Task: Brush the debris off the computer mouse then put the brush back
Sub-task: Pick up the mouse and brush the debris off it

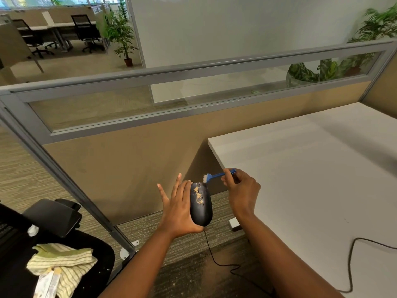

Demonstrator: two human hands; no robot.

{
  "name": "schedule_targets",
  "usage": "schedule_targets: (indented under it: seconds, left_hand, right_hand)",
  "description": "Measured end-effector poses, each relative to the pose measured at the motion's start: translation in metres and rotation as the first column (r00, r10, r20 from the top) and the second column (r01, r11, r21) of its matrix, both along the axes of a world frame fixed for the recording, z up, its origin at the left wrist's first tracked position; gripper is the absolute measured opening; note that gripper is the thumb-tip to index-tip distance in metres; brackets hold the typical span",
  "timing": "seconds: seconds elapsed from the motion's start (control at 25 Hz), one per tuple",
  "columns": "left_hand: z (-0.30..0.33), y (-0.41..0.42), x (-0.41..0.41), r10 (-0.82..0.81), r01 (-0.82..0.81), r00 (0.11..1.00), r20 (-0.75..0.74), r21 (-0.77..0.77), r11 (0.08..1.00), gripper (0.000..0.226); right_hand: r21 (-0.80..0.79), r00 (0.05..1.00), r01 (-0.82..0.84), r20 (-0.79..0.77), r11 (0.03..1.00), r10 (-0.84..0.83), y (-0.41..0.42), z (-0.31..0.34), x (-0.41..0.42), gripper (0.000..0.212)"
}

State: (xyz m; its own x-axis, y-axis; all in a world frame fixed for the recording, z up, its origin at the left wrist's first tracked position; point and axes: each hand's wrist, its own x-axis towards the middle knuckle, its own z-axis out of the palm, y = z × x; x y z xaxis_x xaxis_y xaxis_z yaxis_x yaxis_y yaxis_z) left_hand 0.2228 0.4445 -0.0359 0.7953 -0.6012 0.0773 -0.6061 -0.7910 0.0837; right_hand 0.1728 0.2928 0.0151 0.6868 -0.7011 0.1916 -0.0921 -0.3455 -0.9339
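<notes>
Head view: mouse [201, 204], brush [217, 175] held off desk edge [223, 166].

Bright, even indoor light; daylight enters through the windows [32, 1] at far top left. Soft shadows fall across the white tabletop [311, 168], darkest toward its right edge. Faint reflections show in the glass strip of the partition [150, 100]. Wide-angle bending curves straight lines near the edges. Centre sharp; corners slightly soft.
</notes>
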Motion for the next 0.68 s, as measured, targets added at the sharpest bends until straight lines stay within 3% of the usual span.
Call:
schedule_targets:
  seconds: [0.12, 0.6, 0.68]
  left_hand:
    - [0.000, 0.001, 0.002, 0.016, -0.016, 1.000, 0.003, 0.007, 1.000, 0.133]
    - [0.001, 0.003, 0.011, 0.043, -0.043, 0.999, -0.005, -0.003, 0.999, 0.136]
    - [0.002, 0.003, 0.012, 0.055, -0.055, 0.998, -0.007, -0.020, 0.998, 0.135]
  right_hand:
    - [0.038, 0.998, -0.056, 0.022, 0.998, 0.055, 0.001, 0.000, 0.000, 0.015]
    - [-0.043, 0.999, 0.020, -0.044, 0.999, -0.022, -0.010, -0.011, -0.002, 0.017]
    - [0.000, 0.999, 0.040, -0.020, 0.999, -0.040, -0.014, -0.011, -0.004, 0.014]
